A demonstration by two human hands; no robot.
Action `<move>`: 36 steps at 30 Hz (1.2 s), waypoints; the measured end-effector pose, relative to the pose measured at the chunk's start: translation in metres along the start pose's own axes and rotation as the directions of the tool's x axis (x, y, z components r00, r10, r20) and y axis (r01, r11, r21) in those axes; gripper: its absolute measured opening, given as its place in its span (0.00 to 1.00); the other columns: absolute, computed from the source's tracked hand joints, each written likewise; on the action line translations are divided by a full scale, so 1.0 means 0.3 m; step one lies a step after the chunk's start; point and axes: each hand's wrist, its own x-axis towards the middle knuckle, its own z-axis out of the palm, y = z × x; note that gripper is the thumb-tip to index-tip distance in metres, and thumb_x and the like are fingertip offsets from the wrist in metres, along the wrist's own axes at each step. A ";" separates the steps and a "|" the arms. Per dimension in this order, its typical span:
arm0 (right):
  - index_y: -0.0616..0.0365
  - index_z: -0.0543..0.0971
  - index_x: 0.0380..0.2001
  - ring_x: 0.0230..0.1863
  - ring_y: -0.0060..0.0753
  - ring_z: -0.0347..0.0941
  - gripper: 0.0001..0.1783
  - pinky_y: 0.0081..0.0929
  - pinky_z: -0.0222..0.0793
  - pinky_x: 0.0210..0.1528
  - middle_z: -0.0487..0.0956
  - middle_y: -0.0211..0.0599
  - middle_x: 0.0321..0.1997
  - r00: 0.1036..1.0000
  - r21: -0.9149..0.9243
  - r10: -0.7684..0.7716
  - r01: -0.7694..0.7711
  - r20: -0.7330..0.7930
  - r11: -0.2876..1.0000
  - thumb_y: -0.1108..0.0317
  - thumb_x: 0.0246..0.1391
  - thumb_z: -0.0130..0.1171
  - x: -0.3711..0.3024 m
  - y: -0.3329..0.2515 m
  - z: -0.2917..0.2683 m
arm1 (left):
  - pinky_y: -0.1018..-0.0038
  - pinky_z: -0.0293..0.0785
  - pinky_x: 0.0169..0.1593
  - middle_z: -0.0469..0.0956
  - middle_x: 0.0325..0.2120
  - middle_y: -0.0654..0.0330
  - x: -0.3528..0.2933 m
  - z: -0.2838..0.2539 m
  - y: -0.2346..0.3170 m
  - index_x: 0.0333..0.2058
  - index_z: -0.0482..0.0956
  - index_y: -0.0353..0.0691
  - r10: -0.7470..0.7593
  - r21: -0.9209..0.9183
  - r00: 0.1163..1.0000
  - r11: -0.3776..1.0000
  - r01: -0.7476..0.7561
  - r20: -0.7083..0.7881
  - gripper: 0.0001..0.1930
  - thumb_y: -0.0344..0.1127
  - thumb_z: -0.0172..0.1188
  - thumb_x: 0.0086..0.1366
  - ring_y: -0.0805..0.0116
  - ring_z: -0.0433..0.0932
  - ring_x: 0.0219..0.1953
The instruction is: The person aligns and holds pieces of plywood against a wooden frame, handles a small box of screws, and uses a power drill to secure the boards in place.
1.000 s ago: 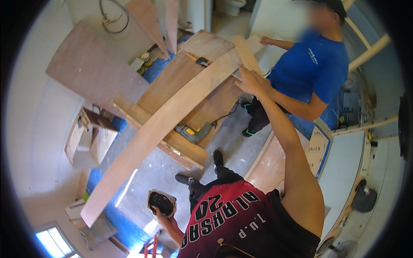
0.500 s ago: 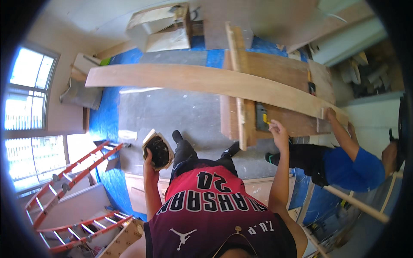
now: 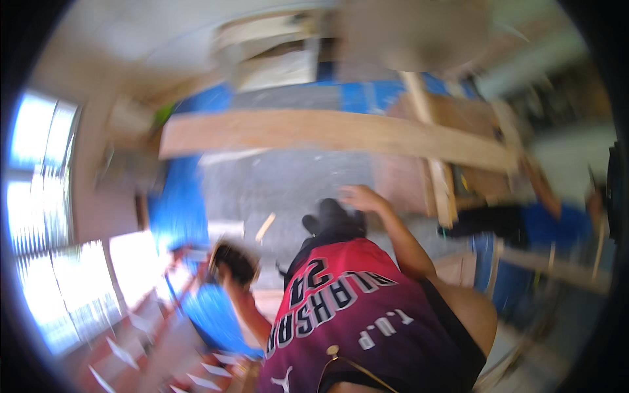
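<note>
My left hand [image 3: 227,278], low on the left, is closed around an open container [image 3: 241,263] with a pale rim and a dark inside; motion blurs it, and what it holds is unclear. My right hand [image 3: 360,198] is raised in front of my body over the grey floor, its fingers stretched out and nothing visible in them. Beyond both hands a long plywood board [image 3: 282,131] spans the view from left to right, apart from either hand.
At the right a person in a blue shirt [image 3: 555,226] reaches to the board's end. A lumber piece [image 3: 443,196] lies under the board. Blurred orange ladder parts [image 3: 118,363] are at lower left. A small wood strip [image 3: 265,227] lies on the grey floor [image 3: 295,177].
The view has swung toward the left and blurred. My right hand has moved left, away from the plywood, and its fingers have straightened. My left hand still grips the container, now lower.
</note>
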 end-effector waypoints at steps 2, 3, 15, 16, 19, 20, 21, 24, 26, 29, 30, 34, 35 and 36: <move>0.58 0.80 0.59 0.55 0.55 0.82 0.27 0.47 0.76 0.59 0.85 0.53 0.54 0.994 -0.137 -0.081 0.090 0.072 0.986 0.53 0.63 0.65 0.171 -0.156 0.048 | 0.55 0.79 0.60 0.76 0.63 0.55 0.159 -0.138 0.095 0.70 0.68 0.46 -0.125 -0.128 0.944 0.977 0.171 0.306 0.35 0.58 0.63 0.72 0.53 0.78 0.61; 0.57 0.80 0.58 0.55 0.56 0.82 0.27 0.47 0.76 0.56 0.86 0.51 0.52 0.995 -0.141 -0.098 0.101 0.032 0.985 0.53 0.61 0.66 0.208 -0.206 0.044 | 0.55 0.79 0.59 0.75 0.63 0.54 0.255 -0.140 0.123 0.70 0.68 0.46 -0.162 -0.062 0.954 0.981 0.183 0.253 0.36 0.59 0.62 0.72 0.53 0.78 0.61; 0.59 0.81 0.58 0.51 0.27 0.81 0.18 0.28 0.75 0.51 0.85 0.34 0.53 0.945 0.699 -0.327 0.231 0.004 0.677 0.62 0.70 0.60 0.878 -1.008 0.057 | 0.62 0.81 0.61 0.69 0.68 0.53 0.958 -0.256 0.900 0.73 0.64 0.43 0.151 0.041 0.977 0.988 -0.146 -0.148 0.40 0.63 0.58 0.73 0.54 0.71 0.68; 0.59 0.81 0.57 0.51 0.26 0.81 0.18 0.27 0.75 0.51 0.85 0.34 0.53 0.955 0.686 -0.294 0.243 -0.045 0.685 0.61 0.71 0.59 0.963 -1.085 0.081 | 0.62 0.85 0.54 0.73 0.65 0.57 1.059 -0.397 0.949 0.72 0.67 0.48 0.183 0.143 0.968 0.977 -0.160 -0.171 0.39 0.64 0.61 0.71 0.60 0.78 0.62; 0.61 0.80 0.57 0.51 0.27 0.81 0.17 0.28 0.76 0.52 0.85 0.34 0.51 0.979 0.616 -0.081 0.180 -0.185 0.767 0.63 0.72 0.58 1.172 -1.196 0.140 | 0.67 0.81 0.40 0.79 0.57 0.56 1.234 -0.309 1.100 0.67 0.72 0.47 0.153 0.081 0.949 0.988 -0.135 -0.278 0.36 0.63 0.65 0.69 0.60 0.82 0.51; 0.62 0.80 0.57 0.50 0.27 0.81 0.17 0.28 0.76 0.52 0.85 0.33 0.50 0.974 0.585 -0.062 0.182 -0.220 0.790 0.64 0.72 0.58 1.239 -1.223 0.147 | 0.67 0.81 0.40 0.79 0.56 0.56 1.299 -0.256 1.157 0.66 0.73 0.47 0.144 0.086 0.943 0.989 -0.124 -0.298 0.35 0.62 0.65 0.69 0.59 0.82 0.50; 0.63 0.80 0.57 0.50 0.27 0.82 0.16 0.28 0.76 0.53 0.85 0.33 0.50 0.964 0.555 -0.033 0.180 -0.264 0.812 0.66 0.72 0.58 1.291 -1.233 0.177 | 0.66 0.81 0.39 0.79 0.56 0.56 1.371 -0.226 1.203 0.65 0.73 0.47 0.128 0.094 0.942 0.990 -0.104 -0.311 0.34 0.62 0.65 0.70 0.58 0.82 0.49; 0.62 0.80 0.57 0.48 0.27 0.82 0.15 0.29 0.77 0.53 0.86 0.33 0.47 0.941 0.484 0.024 0.151 -0.337 0.862 0.70 0.72 0.58 1.421 -1.271 0.252 | 0.65 0.80 0.37 0.79 0.55 0.56 1.590 -0.228 1.295 0.63 0.74 0.46 0.121 0.116 0.955 0.989 -0.093 -0.270 0.32 0.61 0.65 0.70 0.56 0.82 0.47; 0.60 0.79 0.57 0.48 0.29 0.83 0.14 0.30 0.77 0.53 0.86 0.35 0.46 0.916 0.414 0.043 0.138 -0.400 0.900 0.72 0.70 0.58 1.513 -1.312 0.264 | 0.64 0.81 0.38 0.79 0.56 0.56 1.750 -0.201 1.355 0.63 0.74 0.47 0.045 0.099 0.972 0.995 -0.023 -0.233 0.32 0.61 0.65 0.70 0.55 0.81 0.48; 0.55 0.77 0.58 0.48 0.37 0.84 0.17 0.34 0.78 0.52 0.86 0.41 0.46 0.864 0.240 0.057 0.075 -0.501 0.968 0.74 0.67 0.59 1.627 -1.408 0.262 | 0.63 0.82 0.39 0.78 0.58 0.55 2.005 -0.124 1.444 0.65 0.73 0.47 -0.066 0.193 0.986 0.976 0.096 -0.154 0.33 0.61 0.64 0.70 0.54 0.81 0.51; 0.54 0.76 0.58 0.48 0.41 0.84 0.18 0.37 0.78 0.51 0.85 0.43 0.47 0.843 0.155 0.056 0.033 -0.534 0.987 0.74 0.66 0.60 1.660 -1.433 0.248 | 0.62 0.84 0.40 0.77 0.59 0.54 2.091 -0.117 1.475 0.67 0.71 0.46 -0.105 0.239 0.987 0.962 0.131 -0.119 0.34 0.61 0.63 0.71 0.53 0.80 0.53; 0.50 0.71 0.64 0.43 0.57 0.83 0.26 0.49 0.79 0.45 0.85 0.51 0.42 0.709 -0.250 -0.137 -0.058 -0.692 0.966 0.75 0.62 0.58 1.888 -1.495 0.204 | 0.56 0.83 0.47 0.76 0.62 0.54 2.551 -0.039 1.585 0.68 0.70 0.46 -0.229 0.360 0.965 0.917 0.171 0.125 0.36 0.62 0.63 0.71 0.53 0.79 0.58; 0.50 0.70 0.64 0.43 0.57 0.83 0.27 0.50 0.78 0.46 0.84 0.50 0.42 0.688 -0.261 -0.125 -0.097 -0.715 0.961 0.75 0.62 0.58 1.907 -1.546 0.202 | 0.56 0.83 0.47 0.76 0.61 0.56 2.669 -0.043 1.629 0.67 0.71 0.47 -0.231 0.419 0.962 0.895 0.152 0.144 0.36 0.63 0.64 0.70 0.55 0.79 0.57; 0.49 0.70 0.64 0.43 0.57 0.82 0.27 0.51 0.78 0.46 0.84 0.50 0.43 0.669 -0.270 -0.114 -0.135 -0.734 0.953 0.74 0.61 0.59 1.911 -1.595 0.194 | 0.56 0.82 0.48 0.76 0.61 0.57 2.786 -0.044 1.656 0.67 0.72 0.47 -0.232 0.475 0.959 0.870 0.130 0.163 0.37 0.65 0.64 0.69 0.56 0.79 0.57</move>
